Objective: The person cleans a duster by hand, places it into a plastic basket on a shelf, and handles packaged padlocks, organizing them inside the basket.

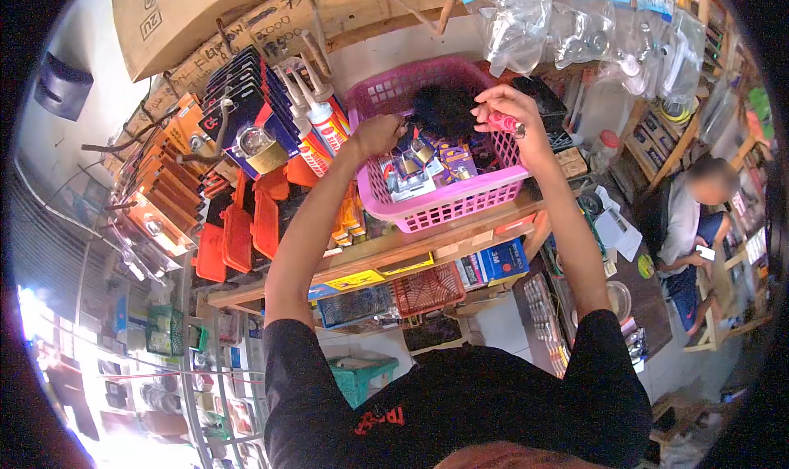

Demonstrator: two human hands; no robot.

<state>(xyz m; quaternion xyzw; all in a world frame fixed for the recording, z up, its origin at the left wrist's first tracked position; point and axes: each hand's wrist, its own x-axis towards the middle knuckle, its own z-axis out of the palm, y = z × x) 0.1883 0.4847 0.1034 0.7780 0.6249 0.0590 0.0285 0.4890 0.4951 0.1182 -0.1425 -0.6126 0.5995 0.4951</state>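
Observation:
A pink plastic basket [460, 206] stands on a wooden shelf and holds small packaged goods, among them a packaged padlock [422, 151]. My left hand [380, 135] is at the basket's left side, its fingers bent together beside the padlock pack; what they hold, if anything, is too small to make out. Over the basket's right side, my right hand [514, 120] has its fingers wrapped round a small red and pink item [503, 122]. A dark bundle [444, 110] lies at the back of the basket between my hands.
Hanging packs with a large padlock [261, 149], sealant tubes [325, 116] and orange cases [238, 235] are at the left. Plastic bags [514, 34] hang at the upper right. A seated person [686, 231] is at the far right. Lower baskets [427, 288] sit under the shelf.

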